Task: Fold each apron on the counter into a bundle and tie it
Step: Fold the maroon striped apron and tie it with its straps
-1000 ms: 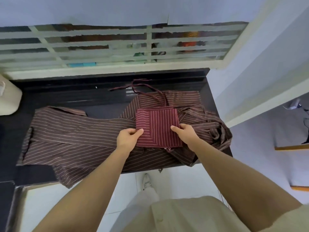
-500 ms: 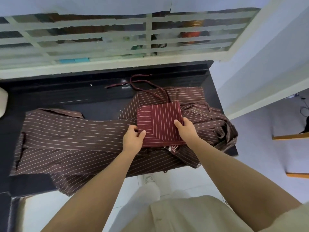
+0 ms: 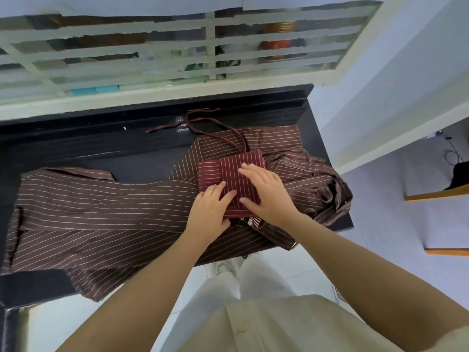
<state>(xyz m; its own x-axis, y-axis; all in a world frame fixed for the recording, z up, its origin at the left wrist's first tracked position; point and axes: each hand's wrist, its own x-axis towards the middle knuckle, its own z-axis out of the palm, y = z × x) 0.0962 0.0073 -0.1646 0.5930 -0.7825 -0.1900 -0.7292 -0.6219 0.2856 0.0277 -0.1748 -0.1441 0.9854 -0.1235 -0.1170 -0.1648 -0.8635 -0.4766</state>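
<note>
Head view shows us pressing, with spread left hand (image 3: 210,212) and right hand (image 3: 266,191), the folded maroon apron (image 3: 228,171) atop unfolded brown aprons (image 3: 101,212) on the counter (image 3: 76,148), its strings (image 3: 203,121) not yet tied.

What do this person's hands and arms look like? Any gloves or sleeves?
Both the left hand and right hand are bare: no gloves, rings or watch visible. The forearms are uncovered; a cream buttoned shirt shows below.

Cream buttoned shirt (image 3: 291,326), short sleeve (image 3: 454,339), pale off-white trousers (image 3: 223,293), a light shoe (image 3: 222,268).
</note>
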